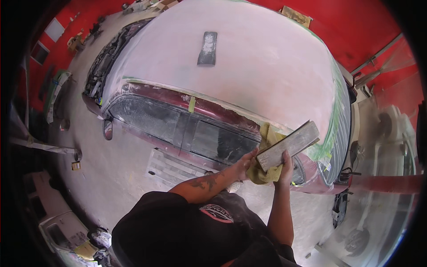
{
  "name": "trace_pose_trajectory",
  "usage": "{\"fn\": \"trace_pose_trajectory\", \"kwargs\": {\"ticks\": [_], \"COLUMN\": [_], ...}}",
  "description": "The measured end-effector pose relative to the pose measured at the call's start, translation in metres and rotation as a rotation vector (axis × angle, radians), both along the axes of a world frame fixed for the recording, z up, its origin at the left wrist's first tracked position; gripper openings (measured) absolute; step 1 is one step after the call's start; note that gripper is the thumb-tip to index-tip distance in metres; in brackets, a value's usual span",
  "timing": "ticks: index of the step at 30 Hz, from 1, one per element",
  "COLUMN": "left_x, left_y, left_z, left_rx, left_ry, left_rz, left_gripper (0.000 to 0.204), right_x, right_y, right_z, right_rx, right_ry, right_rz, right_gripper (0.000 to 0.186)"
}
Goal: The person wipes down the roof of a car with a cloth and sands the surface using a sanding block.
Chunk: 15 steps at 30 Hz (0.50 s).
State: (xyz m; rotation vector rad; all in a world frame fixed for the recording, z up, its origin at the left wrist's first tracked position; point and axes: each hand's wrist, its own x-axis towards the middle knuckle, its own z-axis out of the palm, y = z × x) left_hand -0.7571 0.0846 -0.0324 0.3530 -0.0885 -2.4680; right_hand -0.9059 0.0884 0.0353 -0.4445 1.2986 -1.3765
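Over the near rear edge of a maroon car's roof (249, 58), both hands hold a long, flat, dusty sanding block (293, 144), tilted up to the right. My right hand (286, 169) grips its lower edge, thumb on the pale face. My left hand (246, 163) is closed on a crumpled yellow cloth (262, 172) beside the block's lower left end. The cloth also bunches behind the block; some left fingers are hidden by it. On the whitish-pink roof lies a second, dark sanding block (207, 49), coated with white dust.
Green masking tape (332, 107) borders the roof, and plastic film (342, 133) covers the rear glass. A side mirror (108, 129) sticks out at left. Below the car's side is a dusty pale step platform (171, 168). Another vehicle (66, 227) is at lower left.
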Motion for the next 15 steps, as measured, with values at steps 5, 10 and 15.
{"fn": "trace_pose_trajectory", "kwargs": {"ticks": [5,10,15], "left_x": [0.009,0.07,0.116], "left_y": [-0.029,-0.09,-0.192], "left_z": [-0.025,0.0,0.06], "left_rx": [-0.094,-0.231,-0.487], "left_ry": [-0.13,-0.265,-0.543], "left_rz": [0.195,0.332,0.669], "left_gripper": [0.05,0.037,0.029], "right_x": [0.014,-0.003,-0.02], "right_y": [-0.029,-0.067,-0.101], "right_z": [-0.001,0.002,0.01], "right_rx": [-0.087,-0.194,-0.256], "right_ry": [-0.016,0.019,-0.17], "right_rz": [0.102,-0.087,-0.22], "right_gripper": [0.044,0.039,0.033]}}
